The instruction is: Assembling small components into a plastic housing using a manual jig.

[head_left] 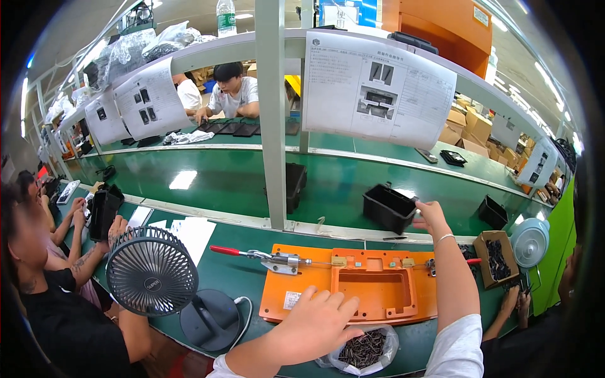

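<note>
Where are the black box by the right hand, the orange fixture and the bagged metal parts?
Black box [380,215]: head view, outer wall facing the camera.
Orange fixture [373,291]: head view, floor of the recess.
Bagged metal parts [362,349]: head view, middle of the pile.

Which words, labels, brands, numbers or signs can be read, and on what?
Wording isn't copied here:
Large white sheet: bold heading; fine print too small to read.
Grey fan: pale hub lettering.
Orange fixture: white label, too small to read.
Clear bottle: green label, too blurred to read.
Blue panel: white notice, large characters.
Other sheets: too small to read.
</note>
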Demonstrator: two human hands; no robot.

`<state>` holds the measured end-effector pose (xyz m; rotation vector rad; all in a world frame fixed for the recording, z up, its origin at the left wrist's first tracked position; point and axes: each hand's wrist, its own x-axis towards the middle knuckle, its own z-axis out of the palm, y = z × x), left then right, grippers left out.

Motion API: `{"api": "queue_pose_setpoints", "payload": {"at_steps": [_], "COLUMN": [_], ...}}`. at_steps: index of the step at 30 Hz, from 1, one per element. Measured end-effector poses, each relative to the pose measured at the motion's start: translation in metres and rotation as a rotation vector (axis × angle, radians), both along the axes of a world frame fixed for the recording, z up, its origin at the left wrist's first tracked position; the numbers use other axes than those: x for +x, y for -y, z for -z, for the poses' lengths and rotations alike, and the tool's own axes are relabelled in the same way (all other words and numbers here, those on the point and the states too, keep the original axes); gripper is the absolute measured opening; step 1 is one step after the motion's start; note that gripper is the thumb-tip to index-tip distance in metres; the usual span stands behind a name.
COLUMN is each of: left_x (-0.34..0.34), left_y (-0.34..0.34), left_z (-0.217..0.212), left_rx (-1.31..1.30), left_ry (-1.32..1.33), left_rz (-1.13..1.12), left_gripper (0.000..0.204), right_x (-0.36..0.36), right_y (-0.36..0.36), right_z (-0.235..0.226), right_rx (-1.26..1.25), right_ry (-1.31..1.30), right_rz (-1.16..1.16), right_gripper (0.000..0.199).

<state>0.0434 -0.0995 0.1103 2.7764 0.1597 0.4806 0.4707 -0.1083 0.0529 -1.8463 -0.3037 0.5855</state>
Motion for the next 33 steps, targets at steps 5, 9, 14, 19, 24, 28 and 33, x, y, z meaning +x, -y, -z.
{"api": "queue_pose_setpoints", "payload": {"at_steps": [5, 9, 14, 19, 24, 28, 33], "left_x": [0.014, 0.025, 0.041, 0.047, 0.04, 0.028, 0.03], "left_y": [0.005, 0.016, 0.043, 0.056, 0.069, 0.068, 0.069], "left_z": [0.004, 0.01, 0.026, 0.054, 0.107, 0.118, 0.111], "left_rx": [-0.018, 0.116, 0.112, 0.009, -0.076, -0.042, -0.119], "left_ry": [0.033, 0.365, 0.336, 0.451, 0.63, 0.62, 0.492], "left_rz": [-0.005, -0.066, 0.308, 0.464, 0.503, 0.507, 0.442], "left_gripper": [0.039, 0.039, 0.031, 0.028, 0.017, 0.014, 0.013], "right_x": [-0.071, -0.204, -0.255, -0.245, -0.25, -0.261, -0.261], "right_y": [0.018, 0.077, 0.141, 0.155, 0.161, 0.157, 0.155], "right_z": [-0.017, -0.032, 0.002, 0.019, 0.053, 0.046, 0.04], "right_rx": [0.091, 0.106, 0.476, 0.509, 0.596, 0.559, 0.413], "right_ry": [0.693, 0.933, 0.33, 0.321, 0.901, 1.018, 0.934], "right_rz": [-0.169, -0.626, -0.764, -0.769, -0.689, -0.855, -0.863], "right_gripper": [0.072, 0.078, 0.066, 0.058, 0.042, 0.043, 0.043]}}
